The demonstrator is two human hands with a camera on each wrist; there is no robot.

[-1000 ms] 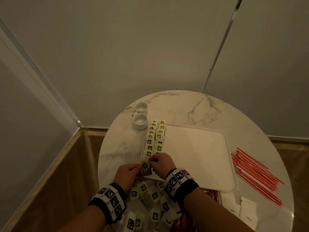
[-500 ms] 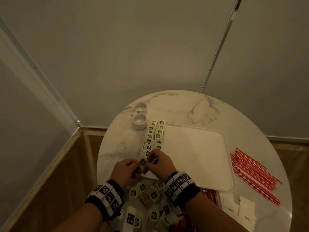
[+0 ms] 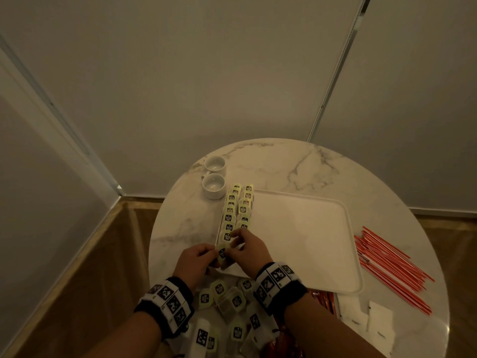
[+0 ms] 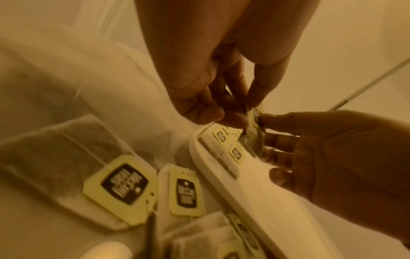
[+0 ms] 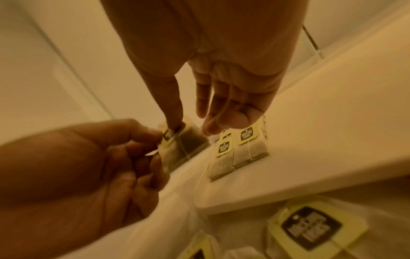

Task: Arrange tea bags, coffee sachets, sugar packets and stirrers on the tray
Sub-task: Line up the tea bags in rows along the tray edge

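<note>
Right now one tea bag (image 3: 222,254) is held between both hands just above the near left corner of the white tray (image 3: 304,244), its yellow tag with a dark label facing up. From the left, the left hand (image 3: 196,263) pinches it with thumb and curled fingers; the right hand (image 3: 249,250) meets it from the right, thumb tip pressed on the tag, and in the right wrist view its other fingers hang loosely over the tray with a thin string across them. Just beyond the held bag, two rows of tea bags (image 3: 237,210) run along the tray's left side from near to far, overlapping one another, tags up. The rest of the tray is bare white. A loose heap of tea bags (image 3: 227,303) lies on the marble table (image 3: 284,164) on the near side of the tray, between and under the two wrists, some with tags turned sideways. Red sachets (image 3: 325,299) show just right of the right wrist, against the tray's near edge, and white packets (image 3: 379,319) lie further right on the near part of the table. A spread of red stirrers (image 3: 387,264) lies on the table beside the tray's right edge. Two white cups (image 3: 214,177) stand at the far left of the table, near the far end of the rows. Both wrists wear dark bands (image 3: 167,303) with black-and-white square markers.
</note>
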